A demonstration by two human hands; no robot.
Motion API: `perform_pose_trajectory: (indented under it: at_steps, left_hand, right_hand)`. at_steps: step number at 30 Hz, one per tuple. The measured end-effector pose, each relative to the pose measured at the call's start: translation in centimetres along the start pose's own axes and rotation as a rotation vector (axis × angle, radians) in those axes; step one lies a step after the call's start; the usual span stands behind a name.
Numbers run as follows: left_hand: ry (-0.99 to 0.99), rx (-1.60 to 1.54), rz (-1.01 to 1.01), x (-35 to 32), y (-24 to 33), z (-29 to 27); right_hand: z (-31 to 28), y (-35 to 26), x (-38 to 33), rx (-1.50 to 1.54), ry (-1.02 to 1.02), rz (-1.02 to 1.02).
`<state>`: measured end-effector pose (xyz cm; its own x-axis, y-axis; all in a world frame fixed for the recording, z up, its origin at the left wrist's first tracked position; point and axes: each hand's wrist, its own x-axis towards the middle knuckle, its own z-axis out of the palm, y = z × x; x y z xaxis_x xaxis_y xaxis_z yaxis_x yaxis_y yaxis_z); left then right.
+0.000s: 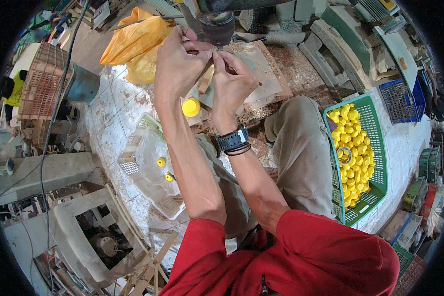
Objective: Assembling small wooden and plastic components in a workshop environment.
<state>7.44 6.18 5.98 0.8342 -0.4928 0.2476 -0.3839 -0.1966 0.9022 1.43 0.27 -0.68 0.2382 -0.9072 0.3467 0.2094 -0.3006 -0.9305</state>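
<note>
Both arms reach forward, and my hands meet just below the dark round spindle head (218, 28) of a machine. My left hand (180, 64) is closed, thumb and fingers pinched near the spindle. Against it, my right hand (234, 79) is pinched too, with a watch on its wrist. Whatever lies between the fingertips is too small and too hidden to name. Below the hands, a yellow round cup-shaped piece (191, 107) rests on the work board (269, 81), which is strewn with shavings.
On the right stands a green crate (380, 172) filled with small yellow pieces (352, 158). To the left, a white basket (170, 209) holds a clear bag and a few yellow pieces. An orange-yellow bag (138, 44) lies far left. A cable (59, 98) hangs at left.
</note>
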Motion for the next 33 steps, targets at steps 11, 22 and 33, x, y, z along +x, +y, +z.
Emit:
perform_pose_trajectory:
  at_steps: [11,22,33]
  left_hand:
    - [-0.037,-0.036,-0.070,0.1,-0.5,-0.2]
    - [-0.234,-0.197,-0.120,3.1,-2.9,-1.3]
    - [-0.365,-0.233,-0.105,4.8,-3.6,-1.2]
  right_hand:
    - [-0.3,-0.7,0.4,-0.026,-0.014,0.053]
    - [-1.0,-0.9,1.1,-0.063,-0.072,0.048]
    - [-1.2,-0.1,1.6,-0.081,-0.107,0.026]
